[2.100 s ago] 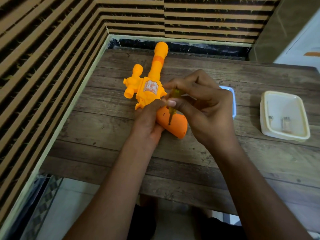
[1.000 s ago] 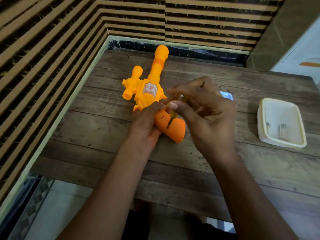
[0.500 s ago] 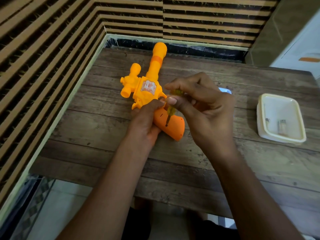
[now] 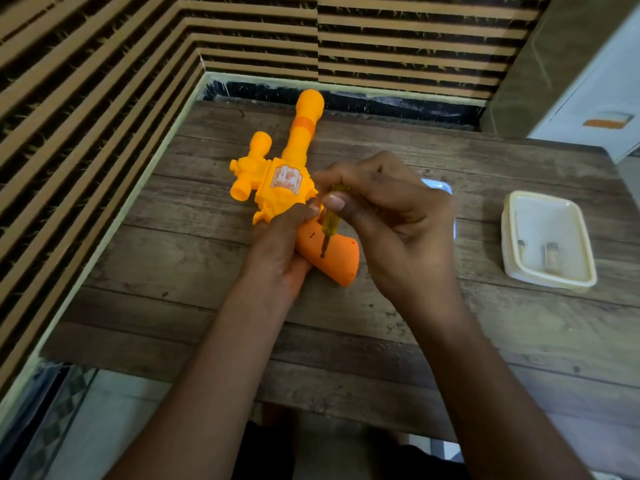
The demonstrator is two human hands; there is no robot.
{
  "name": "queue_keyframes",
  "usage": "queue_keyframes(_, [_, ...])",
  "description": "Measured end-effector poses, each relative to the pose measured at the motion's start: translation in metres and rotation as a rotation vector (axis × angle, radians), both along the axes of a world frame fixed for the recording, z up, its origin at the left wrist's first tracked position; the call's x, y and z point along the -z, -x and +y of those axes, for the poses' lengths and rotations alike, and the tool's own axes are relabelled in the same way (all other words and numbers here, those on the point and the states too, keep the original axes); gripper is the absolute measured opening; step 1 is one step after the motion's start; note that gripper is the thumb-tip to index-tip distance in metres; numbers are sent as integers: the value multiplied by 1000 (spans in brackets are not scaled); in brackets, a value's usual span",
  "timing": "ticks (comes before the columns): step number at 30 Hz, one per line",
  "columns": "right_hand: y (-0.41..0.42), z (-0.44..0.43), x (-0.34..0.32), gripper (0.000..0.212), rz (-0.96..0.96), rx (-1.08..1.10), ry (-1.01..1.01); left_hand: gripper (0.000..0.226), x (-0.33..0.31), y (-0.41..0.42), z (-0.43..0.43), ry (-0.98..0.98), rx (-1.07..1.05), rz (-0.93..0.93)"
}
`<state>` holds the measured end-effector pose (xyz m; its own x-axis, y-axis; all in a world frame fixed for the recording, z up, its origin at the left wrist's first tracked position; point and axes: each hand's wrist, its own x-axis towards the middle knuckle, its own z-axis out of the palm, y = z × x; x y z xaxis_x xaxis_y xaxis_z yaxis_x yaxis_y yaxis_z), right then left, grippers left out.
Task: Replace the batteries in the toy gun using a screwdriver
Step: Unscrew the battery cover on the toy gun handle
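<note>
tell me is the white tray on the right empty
No, two small items lie inside the white tray, apart from each other near its front half.

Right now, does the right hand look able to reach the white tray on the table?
Probably yes. Bare table lies between the right hand and the tray. But the hand is pinching the screwdriver on the toy gun, so it is not free.
</note>
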<state>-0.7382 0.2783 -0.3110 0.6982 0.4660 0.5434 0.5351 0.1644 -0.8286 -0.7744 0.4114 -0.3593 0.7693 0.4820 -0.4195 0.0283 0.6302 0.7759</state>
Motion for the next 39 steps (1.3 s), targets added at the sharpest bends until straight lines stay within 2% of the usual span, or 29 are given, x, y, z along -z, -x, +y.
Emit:
queue_keyframes(5, [0,-3,-2,24,47,-63,-8,24,5,-3,3,18,13,11])
queue_keyframes(8, [4,-2,-2,18,44,-51,-13,38,-2,0,1,15,89,-20])
queue_keyframes(12, [0,0,0,20,0,26,-3,52,-4,1,-1,-3,59,-9])
queue_keyframes(15, [0,-2,0,24,-9,19,-5,24,0,-1,1,13,-13,59])
queue_keyframes(17, [1,-3,0,24,9,-5,-16,24,2,-2,4,15,-25,76])
queue_keyframes(21, [3,0,1,20,-32,49,0,70,-1,1,1,5,44,-4])
queue_keyframes(22, [2,1,2,21,-47,76,5,69,-1,2,0,11,35,-1])
queue_keyframes(24, [0,1,3,23,-71,103,6,53,-1,1,0,45,6,-3])
queue_keyframes(31, [2,-3,5,26,8,1,-13,28,-2,-1,0,34,-27,68])
queue_keyframes(32, [3,-3,4,25,12,5,-10,40,-2,0,1,22,-2,40])
queue_keyframes(34, [3,-1,2,27,-1,43,-7,87,-1,3,2,9,68,11])
queue_keyframes(35, [3,-1,3,29,-20,68,-6,96,-1,2,2,19,70,6])
queue_keyframes(36, [2,0,3,29,-44,88,-4,87,-1,1,1,19,55,-1])
queue_keyframes(39, [-2,-1,5,27,-59,72,-6,38,2,-3,2,48,-29,72])
